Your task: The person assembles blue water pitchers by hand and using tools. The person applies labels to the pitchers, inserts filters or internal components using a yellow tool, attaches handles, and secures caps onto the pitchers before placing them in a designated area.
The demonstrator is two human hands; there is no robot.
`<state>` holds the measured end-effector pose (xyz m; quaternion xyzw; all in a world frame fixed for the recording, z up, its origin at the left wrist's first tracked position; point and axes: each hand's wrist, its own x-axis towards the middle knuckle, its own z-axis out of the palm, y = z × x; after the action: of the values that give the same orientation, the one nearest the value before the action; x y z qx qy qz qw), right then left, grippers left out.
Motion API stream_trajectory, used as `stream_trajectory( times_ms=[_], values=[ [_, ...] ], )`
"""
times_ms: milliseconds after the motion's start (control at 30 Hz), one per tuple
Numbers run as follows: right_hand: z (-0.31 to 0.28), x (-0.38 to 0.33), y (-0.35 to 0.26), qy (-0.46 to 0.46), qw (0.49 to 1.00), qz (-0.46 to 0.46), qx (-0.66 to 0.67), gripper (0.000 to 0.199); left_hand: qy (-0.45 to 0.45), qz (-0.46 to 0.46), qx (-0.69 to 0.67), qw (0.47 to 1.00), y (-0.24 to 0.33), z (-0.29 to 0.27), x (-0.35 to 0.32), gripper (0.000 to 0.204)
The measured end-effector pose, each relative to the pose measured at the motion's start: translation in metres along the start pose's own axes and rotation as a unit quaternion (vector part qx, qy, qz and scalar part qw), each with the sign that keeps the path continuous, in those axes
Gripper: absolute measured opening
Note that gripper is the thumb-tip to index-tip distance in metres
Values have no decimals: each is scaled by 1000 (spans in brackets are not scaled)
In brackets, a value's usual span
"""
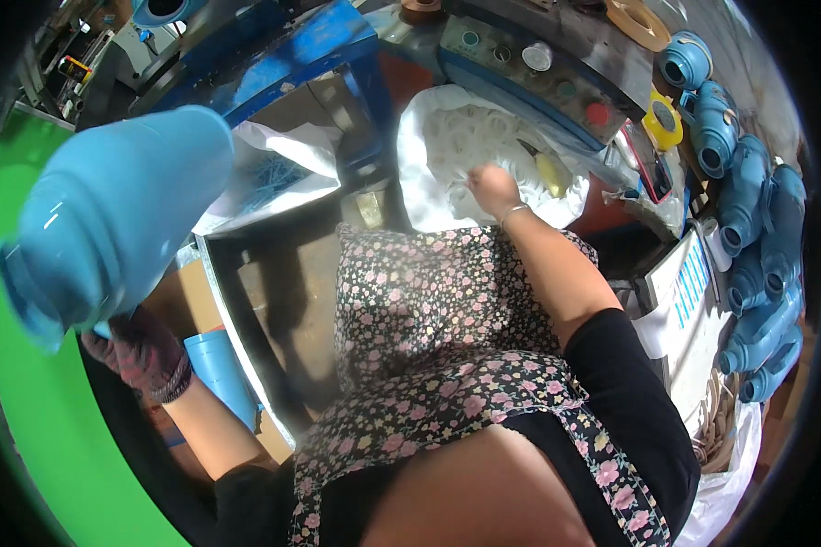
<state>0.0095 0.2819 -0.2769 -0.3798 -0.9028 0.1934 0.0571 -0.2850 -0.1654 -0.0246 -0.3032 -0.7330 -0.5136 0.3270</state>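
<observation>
A large blue pipe fitting (109,219) was gripped from below by the gloved left hand (141,351), its long axis slanting up to the right. The bare right hand (493,187) was plunged among white rings (461,137) in a white bag (420,196), probably pinching one. More blue fittings (748,237) were stacked far right.

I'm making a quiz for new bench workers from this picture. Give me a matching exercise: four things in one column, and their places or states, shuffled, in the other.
Things:
1. left hand
2. right hand
3. yellow tape roll
4. stacked blue fittings

Places or states:
A. piled along the right edge
B. gloved, holding up a big blue pipe fitting
C. bare, reaching into the white bag of rings
D. lying on the machine at upper right

Pairs: 1-B, 2-C, 3-D, 4-A
</observation>
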Motion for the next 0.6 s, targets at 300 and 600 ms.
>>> stream_trajectory(
  times_ms=[300, 600],
  values=[
    [-193, -135, -76, 184, 829, -104, 518, 21, -447, -161, -185, 860, 157, 31, -99, 52],
    [-240, -221, -91, 160, 863, -135, 460, 32, -542, 202, -391, 716, 269, 95, -84, 108]
  ],
)
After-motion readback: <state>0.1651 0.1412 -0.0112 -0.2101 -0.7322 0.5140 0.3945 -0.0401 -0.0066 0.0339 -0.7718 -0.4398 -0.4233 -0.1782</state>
